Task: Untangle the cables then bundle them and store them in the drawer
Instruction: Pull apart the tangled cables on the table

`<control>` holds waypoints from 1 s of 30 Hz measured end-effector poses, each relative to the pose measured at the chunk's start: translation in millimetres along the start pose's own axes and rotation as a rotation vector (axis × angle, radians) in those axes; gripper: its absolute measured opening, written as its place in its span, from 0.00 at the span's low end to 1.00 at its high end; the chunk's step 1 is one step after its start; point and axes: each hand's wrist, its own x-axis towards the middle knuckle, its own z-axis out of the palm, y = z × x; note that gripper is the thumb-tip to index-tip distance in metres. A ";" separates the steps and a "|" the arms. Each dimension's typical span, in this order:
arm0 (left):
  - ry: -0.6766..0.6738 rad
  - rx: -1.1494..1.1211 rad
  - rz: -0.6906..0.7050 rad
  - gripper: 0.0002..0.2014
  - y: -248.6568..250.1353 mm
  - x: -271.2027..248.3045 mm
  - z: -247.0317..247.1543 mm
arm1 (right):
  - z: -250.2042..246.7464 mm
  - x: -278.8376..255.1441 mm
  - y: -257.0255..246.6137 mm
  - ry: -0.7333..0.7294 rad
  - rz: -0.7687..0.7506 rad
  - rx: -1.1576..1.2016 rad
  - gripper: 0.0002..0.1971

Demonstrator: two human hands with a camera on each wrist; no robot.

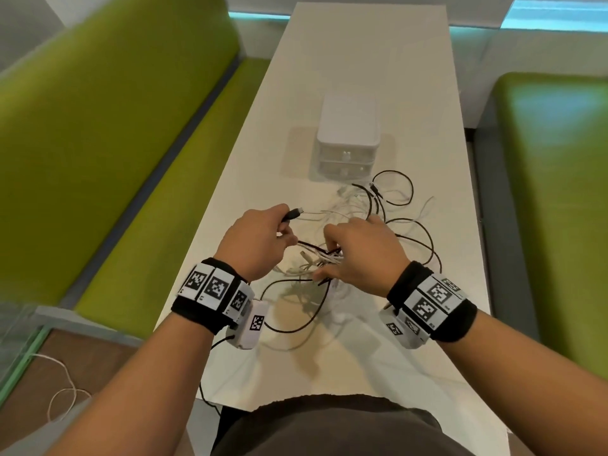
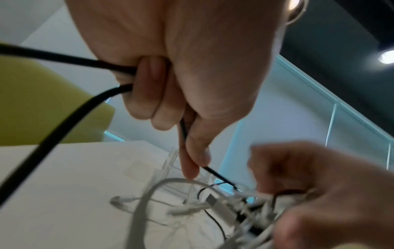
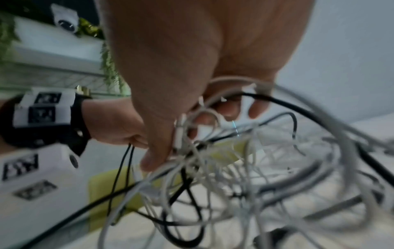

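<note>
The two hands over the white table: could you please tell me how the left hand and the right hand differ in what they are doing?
The left hand grips a thin black cable alone, its plug end sticking out past the fingers; the right hand clutches a mixed knot of white and black cables. The left hand sits at the tangle's edge, the right hand over its middle. Both hover above the white table, fingers curled.

Place: an office lounge or café-style booth.
Seating: green upholstered benches [image 1: 108, 133] flanking a long white table [image 1: 362, 60].
Surroundings: glass partitions [image 2: 319, 118], ceiling spotlights [image 2: 387, 57], trailing plants [image 3: 108, 64].
</note>
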 end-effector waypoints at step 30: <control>0.076 -0.193 -0.006 0.22 22.7 -24.0 8.5 | 3.3 -3.3 13.8 -0.055 0.148 0.583 0.14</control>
